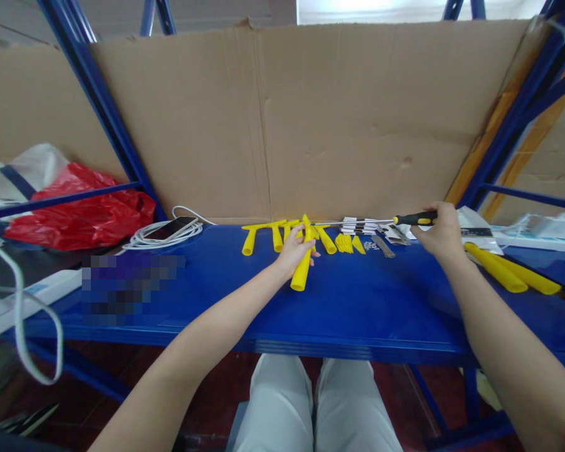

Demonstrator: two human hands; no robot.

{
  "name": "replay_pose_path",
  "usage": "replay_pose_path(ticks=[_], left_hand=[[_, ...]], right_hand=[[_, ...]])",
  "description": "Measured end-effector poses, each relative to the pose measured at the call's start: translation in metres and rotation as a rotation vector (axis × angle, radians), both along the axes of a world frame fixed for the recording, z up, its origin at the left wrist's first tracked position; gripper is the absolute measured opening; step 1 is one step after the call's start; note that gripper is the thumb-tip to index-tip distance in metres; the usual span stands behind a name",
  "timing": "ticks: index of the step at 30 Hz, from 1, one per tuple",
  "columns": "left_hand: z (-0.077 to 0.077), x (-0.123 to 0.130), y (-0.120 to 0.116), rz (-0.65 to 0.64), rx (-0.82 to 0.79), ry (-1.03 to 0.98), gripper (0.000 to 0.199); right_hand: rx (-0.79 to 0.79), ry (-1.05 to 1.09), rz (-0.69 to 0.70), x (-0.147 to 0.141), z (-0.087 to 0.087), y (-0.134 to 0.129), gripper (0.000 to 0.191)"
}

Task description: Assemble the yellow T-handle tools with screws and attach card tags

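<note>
My left hand [290,252] is closed around a yellow T-shaped plastic handle [301,273], its hollow round end toward me. In my right hand [442,233] is a long screwdriver [412,219] with a black and yellow grip. Its shaft runs level to the left, and the tip is at the head of the yellow handle; whether it sits in a screw I cannot tell. Behind my left hand lie several similar yellow handles [248,242]. Small yellow flat pieces [343,243] and a grey metal strip [383,246] rest between the hands.
Blue shelf top [358,301] backed by a cardboard sheet [348,125]. Two long yellow tubes [508,273] lie at the right near a white power strip [532,238]. To the left are a phone [174,228], a coiled white cable [144,238] and a red bag [85,204].
</note>
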State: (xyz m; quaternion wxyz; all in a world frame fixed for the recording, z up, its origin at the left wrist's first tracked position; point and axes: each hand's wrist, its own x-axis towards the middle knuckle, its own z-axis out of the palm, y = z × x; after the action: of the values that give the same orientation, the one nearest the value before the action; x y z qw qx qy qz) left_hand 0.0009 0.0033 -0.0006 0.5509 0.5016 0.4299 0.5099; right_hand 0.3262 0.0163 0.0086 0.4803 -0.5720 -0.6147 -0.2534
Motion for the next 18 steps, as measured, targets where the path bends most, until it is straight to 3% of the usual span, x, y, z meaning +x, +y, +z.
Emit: replay_pose_path(ticks=[4, 7, 11, 15, 18], left_hand=[[0.0, -0.003, 0.003, 0.019, -0.007, -0.005, 0.058], [0.001, -0.005, 0.003, 0.022, -0.003, -0.011, 0.057], [0.003, -0.007, 0.004, 0.029, -0.012, 0.001, 0.057], [0.005, -0.008, 0.004, 0.048, -0.027, 0.002, 0.055], [0.006, -0.007, 0.002, 0.048, -0.027, -0.007, 0.052]], right_hand=[[0.022, 0.013, 0.112, 0.006, 0.007, -0.005, 0.029], [-0.065, 0.109, 0.208, 0.006, 0.011, -0.013, 0.03], [-0.213, 0.303, 0.323, 0.001, 0.014, -0.019, 0.039], [-0.228, 0.518, 0.345, -0.008, 0.016, -0.021, 0.046], [-0.231, 0.786, 0.505, -0.015, 0.018, -0.022, 0.046]])
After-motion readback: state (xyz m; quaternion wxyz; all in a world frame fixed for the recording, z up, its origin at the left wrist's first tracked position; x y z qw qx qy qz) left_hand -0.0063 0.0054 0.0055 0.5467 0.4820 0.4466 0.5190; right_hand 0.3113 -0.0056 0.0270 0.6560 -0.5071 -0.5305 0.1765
